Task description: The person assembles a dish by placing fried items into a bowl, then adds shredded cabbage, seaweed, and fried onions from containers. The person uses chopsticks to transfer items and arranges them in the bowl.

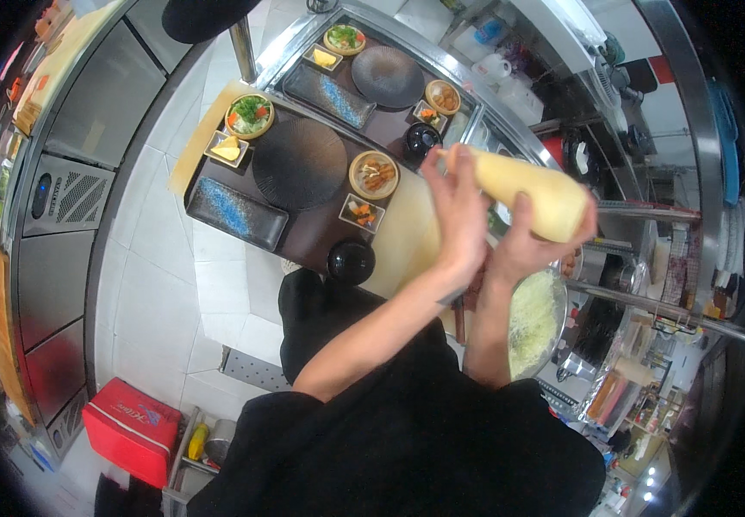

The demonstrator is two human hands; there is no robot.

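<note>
Yellow bottle (523,185) gripped at nozzle end by left hand (458,211), at base by right hand (527,241); pale shreds (532,323) seen below right hand.

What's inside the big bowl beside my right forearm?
The bowl holds pale green shreds, possibly cabbage. Your right forearm covers part of its left side, and anything beneath the top layer is hidden.

Commercial-type kitchen, likely restaurant. Two dark trays (310,238) sitting at upper centre, bearing matching ribbed plates (299,164). Steel cabinets (101,99) lining left of frame, vent grille (86,205) showing. Large mixing bowl (564,312) holding shredded pale-green food (531,327), right of centre. Pale tiles (152,263) covering floor.
</note>
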